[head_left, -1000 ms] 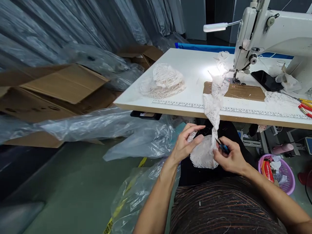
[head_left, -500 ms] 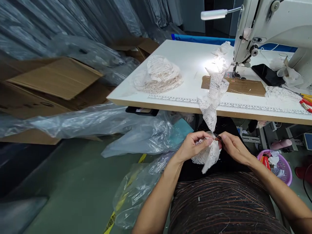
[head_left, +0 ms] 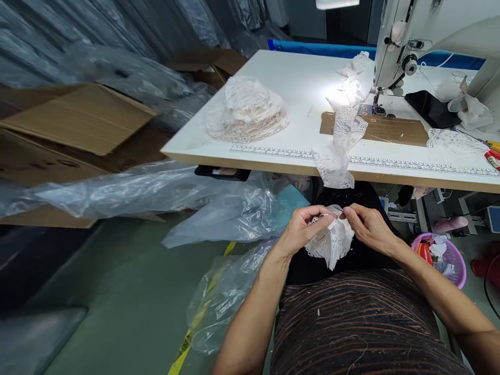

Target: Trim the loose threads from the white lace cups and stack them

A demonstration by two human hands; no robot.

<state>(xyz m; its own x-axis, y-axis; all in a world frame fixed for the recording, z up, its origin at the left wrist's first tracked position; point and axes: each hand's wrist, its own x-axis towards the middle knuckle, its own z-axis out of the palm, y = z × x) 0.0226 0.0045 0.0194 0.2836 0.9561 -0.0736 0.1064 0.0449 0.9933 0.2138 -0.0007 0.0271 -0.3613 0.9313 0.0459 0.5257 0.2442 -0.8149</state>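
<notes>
Pinching lace piece [head_left: 331,244] in left hand [head_left: 300,230] and right hand [head_left: 370,229] — already separate from lace strip [head_left: 335,169], left over front edge of bench [head_left: 303,134].

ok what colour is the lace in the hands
The lace is white, best seen in the head view.

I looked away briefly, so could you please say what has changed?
The lace piece has come apart from the lace strip, whose end now hangs over the table edge. The left hand has closed on the piece; the right hand touches its upper edge, the snips no longer visible. The lace pile and sewing machine stayed.
</notes>
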